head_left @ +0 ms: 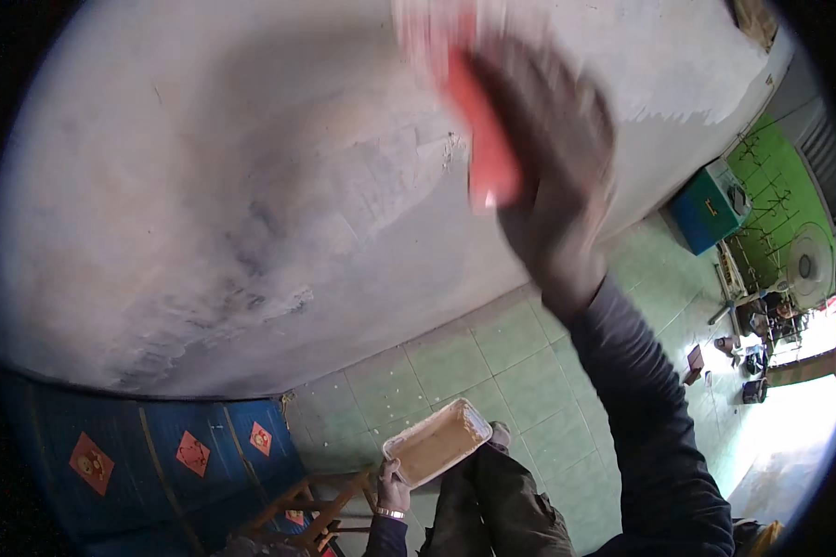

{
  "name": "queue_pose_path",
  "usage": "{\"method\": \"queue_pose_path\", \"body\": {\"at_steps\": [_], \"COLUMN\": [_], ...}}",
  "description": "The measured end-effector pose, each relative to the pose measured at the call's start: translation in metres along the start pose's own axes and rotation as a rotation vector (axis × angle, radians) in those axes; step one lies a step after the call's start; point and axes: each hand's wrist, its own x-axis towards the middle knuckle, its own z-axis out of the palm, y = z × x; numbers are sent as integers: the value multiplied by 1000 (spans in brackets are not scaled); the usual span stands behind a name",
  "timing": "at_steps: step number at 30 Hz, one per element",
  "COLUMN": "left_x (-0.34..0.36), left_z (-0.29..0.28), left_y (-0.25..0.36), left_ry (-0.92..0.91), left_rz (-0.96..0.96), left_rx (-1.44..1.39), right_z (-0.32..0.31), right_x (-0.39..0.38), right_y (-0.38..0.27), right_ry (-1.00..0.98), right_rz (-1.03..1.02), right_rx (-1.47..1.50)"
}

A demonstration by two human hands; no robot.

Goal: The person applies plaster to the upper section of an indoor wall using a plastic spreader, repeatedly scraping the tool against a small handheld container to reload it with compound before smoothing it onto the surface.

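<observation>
My right hand [557, 139] is raised in front of the wall, its fingers closed around the red handle of a tool [494, 167]. The tool's pale, streaked head is smeared by motion at the top edge, so I cannot tell its exact kind or whether it touches the wall. Low down, my left hand [395, 481] grips the near-left corner of a white rectangular tray [462, 453]. Beige material coats the tray's inside, and pale smears mark its rim. The wall [362, 204] has uneven white and grey patches.
A wooden stool or ladder [330, 506] stands by my left forearm, near a blue panel [158, 464] with red diamond decorations. Green floor tiles [548, 390] carry white specks. At right are a teal box [711, 209], a standing fan [810, 265] and scattered small items.
</observation>
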Motion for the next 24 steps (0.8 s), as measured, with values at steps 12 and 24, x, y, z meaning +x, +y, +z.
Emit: {"method": "queue_pose_path", "body": {"at_steps": [12, 24], "left_x": [0, 4], "left_z": [-6, -23], "left_y": [-16, -27], "left_ry": [-12, 65], "left_rz": [-19, -60], "left_rx": [3, -87], "right_z": [52, 59], "right_x": [-151, -141], "right_y": [-31, 76], "right_ry": [-506, -82], "right_rz": [111, 91], "right_rx": [135, -4]}}
